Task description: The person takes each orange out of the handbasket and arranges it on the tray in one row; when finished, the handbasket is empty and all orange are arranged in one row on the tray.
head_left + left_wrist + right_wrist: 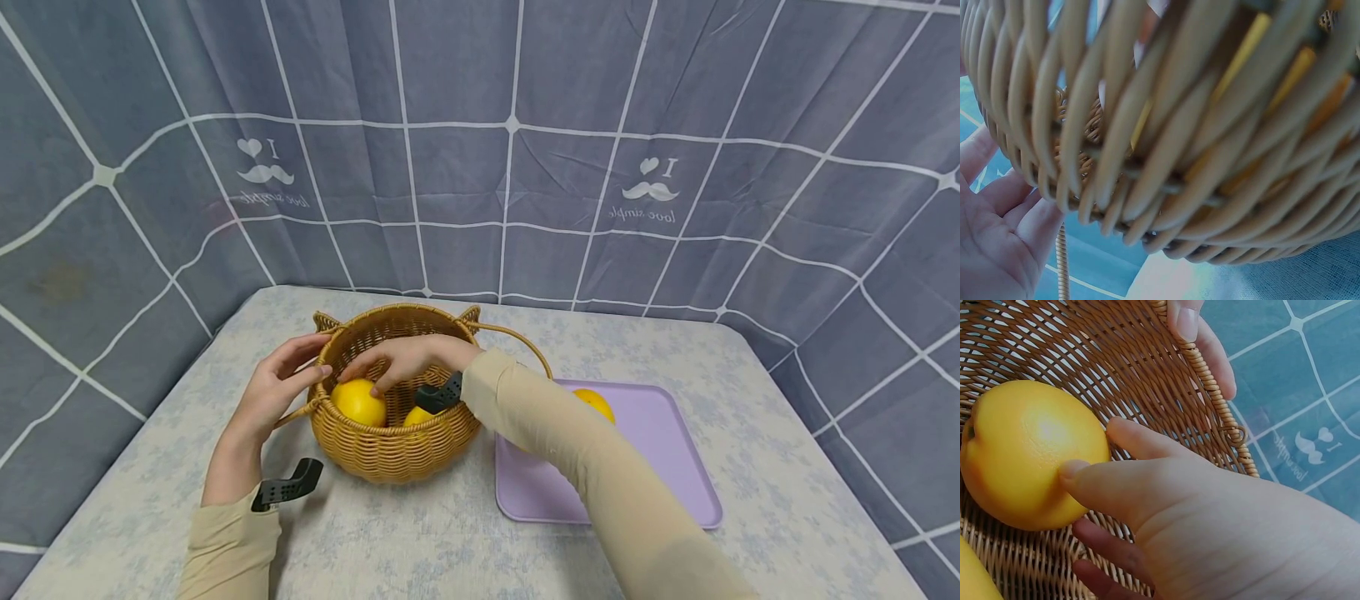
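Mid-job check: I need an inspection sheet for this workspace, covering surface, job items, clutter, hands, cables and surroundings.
Surface: pale mottled tabletop.
Job items: basket shows two fruits; tray shows at least one orange, partly behind the right sleeve.
Clutter: nothing seen.
Hands: left hand holds the basket's rim; right hand touches a fruit inside.
Cables: nothing seen.
Surroundings: grey-blue curtain with white grid lines.
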`<state>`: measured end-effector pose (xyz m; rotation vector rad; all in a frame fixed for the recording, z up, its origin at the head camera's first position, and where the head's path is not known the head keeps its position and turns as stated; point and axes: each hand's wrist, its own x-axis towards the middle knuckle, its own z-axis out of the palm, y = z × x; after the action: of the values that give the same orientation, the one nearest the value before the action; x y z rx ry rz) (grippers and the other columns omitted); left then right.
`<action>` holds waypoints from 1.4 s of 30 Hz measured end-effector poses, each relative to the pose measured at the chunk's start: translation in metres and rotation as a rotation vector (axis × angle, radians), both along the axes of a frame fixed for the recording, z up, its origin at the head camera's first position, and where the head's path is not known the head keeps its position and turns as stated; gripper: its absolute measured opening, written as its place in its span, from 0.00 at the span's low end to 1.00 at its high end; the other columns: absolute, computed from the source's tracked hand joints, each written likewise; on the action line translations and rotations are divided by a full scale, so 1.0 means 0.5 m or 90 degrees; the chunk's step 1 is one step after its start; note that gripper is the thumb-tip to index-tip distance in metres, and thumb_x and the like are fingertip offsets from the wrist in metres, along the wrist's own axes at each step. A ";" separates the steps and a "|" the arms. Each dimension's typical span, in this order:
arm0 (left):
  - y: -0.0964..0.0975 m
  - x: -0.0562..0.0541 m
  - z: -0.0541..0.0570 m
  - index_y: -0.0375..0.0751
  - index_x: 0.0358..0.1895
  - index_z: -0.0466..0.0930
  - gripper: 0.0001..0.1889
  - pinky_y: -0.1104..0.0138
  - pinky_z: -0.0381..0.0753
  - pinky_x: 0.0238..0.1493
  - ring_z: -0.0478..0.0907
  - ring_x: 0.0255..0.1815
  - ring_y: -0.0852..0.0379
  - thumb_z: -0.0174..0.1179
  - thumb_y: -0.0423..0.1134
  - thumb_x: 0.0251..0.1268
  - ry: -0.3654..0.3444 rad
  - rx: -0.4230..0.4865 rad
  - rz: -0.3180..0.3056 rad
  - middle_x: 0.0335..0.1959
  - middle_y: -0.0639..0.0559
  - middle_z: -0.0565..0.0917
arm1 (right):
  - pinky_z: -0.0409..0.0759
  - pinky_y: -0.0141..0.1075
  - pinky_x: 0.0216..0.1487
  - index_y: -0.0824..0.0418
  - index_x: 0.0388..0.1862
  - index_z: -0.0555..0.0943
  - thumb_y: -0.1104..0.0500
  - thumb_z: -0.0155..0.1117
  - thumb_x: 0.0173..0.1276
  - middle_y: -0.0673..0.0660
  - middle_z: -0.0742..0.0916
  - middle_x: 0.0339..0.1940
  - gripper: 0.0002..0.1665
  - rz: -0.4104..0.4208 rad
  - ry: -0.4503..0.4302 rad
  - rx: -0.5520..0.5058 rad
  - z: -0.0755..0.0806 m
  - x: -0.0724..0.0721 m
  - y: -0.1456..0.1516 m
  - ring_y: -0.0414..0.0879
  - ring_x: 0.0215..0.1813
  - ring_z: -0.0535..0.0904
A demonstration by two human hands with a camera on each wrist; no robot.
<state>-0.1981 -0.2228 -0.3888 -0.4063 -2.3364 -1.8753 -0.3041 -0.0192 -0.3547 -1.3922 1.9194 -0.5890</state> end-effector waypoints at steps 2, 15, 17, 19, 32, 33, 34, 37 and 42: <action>-0.002 -0.001 -0.001 0.39 0.64 0.67 0.23 0.79 0.72 0.52 0.66 0.60 0.67 0.57 0.38 0.68 -0.001 -0.003 0.001 0.60 0.57 0.70 | 0.61 0.27 0.65 0.63 0.68 0.68 0.68 0.57 0.67 0.55 0.72 0.67 0.29 0.009 0.002 -0.001 0.000 0.000 -0.001 0.37 0.66 0.64; 0.003 0.002 0.003 0.37 0.64 0.67 0.23 0.79 0.72 0.51 0.66 0.59 0.68 0.56 0.35 0.67 0.006 0.008 -0.003 0.59 0.57 0.70 | 0.71 0.32 0.58 0.60 0.68 0.64 0.69 0.53 0.66 0.57 0.68 0.66 0.30 -0.053 -0.110 0.051 -0.001 0.007 -0.001 0.44 0.62 0.65; 0.002 0.001 0.002 0.37 0.64 0.67 0.23 0.79 0.72 0.51 0.66 0.59 0.68 0.56 0.35 0.67 0.007 0.008 -0.001 0.59 0.57 0.70 | 0.74 0.34 0.55 0.59 0.65 0.65 0.65 0.55 0.67 0.57 0.68 0.64 0.27 -0.076 -0.118 0.061 -0.001 0.008 0.000 0.44 0.61 0.66; 0.002 0.000 0.001 0.38 0.64 0.68 0.23 0.79 0.72 0.51 0.66 0.59 0.68 0.56 0.35 0.67 0.009 0.007 -0.001 0.59 0.57 0.71 | 0.74 0.33 0.55 0.57 0.62 0.66 0.60 0.58 0.68 0.55 0.69 0.63 0.24 -0.095 -0.095 0.069 0.000 0.009 0.002 0.44 0.61 0.66; 0.001 -0.001 0.000 0.38 0.64 0.68 0.23 0.79 0.72 0.52 0.65 0.61 0.66 0.57 0.37 0.67 0.006 -0.008 0.005 0.61 0.54 0.70 | 0.63 0.28 0.62 0.54 0.59 0.67 0.55 0.65 0.64 0.50 0.70 0.61 0.27 -0.118 0.009 0.085 0.002 0.008 0.007 0.41 0.64 0.63; 0.001 -0.001 0.000 0.38 0.64 0.68 0.23 0.79 0.72 0.52 0.65 0.61 0.66 0.57 0.37 0.67 0.005 -0.010 0.005 0.61 0.55 0.70 | 0.62 0.28 0.63 0.53 0.63 0.66 0.55 0.64 0.65 0.50 0.69 0.64 0.30 -0.110 0.012 0.089 0.002 0.008 0.006 0.41 0.65 0.63; 0.001 -0.001 0.000 0.39 0.64 0.68 0.23 0.79 0.71 0.52 0.65 0.61 0.66 0.57 0.37 0.67 0.003 -0.011 0.006 0.61 0.55 0.70 | 0.61 0.29 0.64 0.53 0.66 0.64 0.55 0.64 0.65 0.50 0.68 0.66 0.33 -0.102 0.017 0.096 0.003 0.008 0.006 0.41 0.66 0.62; 0.001 0.000 0.001 0.39 0.65 0.67 0.23 0.80 0.71 0.52 0.65 0.61 0.66 0.57 0.38 0.67 0.001 -0.011 0.007 0.60 0.56 0.70 | 0.58 0.33 0.66 0.50 0.72 0.60 0.52 0.62 0.66 0.50 0.64 0.70 0.37 -0.068 0.049 0.127 0.005 0.007 0.006 0.42 0.68 0.58; 0.001 -0.001 0.000 0.38 0.64 0.67 0.23 0.79 0.72 0.52 0.65 0.60 0.67 0.57 0.37 0.67 0.003 -0.007 0.007 0.59 0.56 0.71 | 0.57 0.33 0.67 0.48 0.72 0.62 0.51 0.62 0.66 0.50 0.65 0.70 0.37 -0.044 0.064 0.151 0.006 0.007 0.006 0.40 0.68 0.57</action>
<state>-0.1987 -0.2222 -0.3889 -0.3973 -2.3410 -1.8557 -0.3007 -0.0162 -0.3515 -1.2289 2.0487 -0.3164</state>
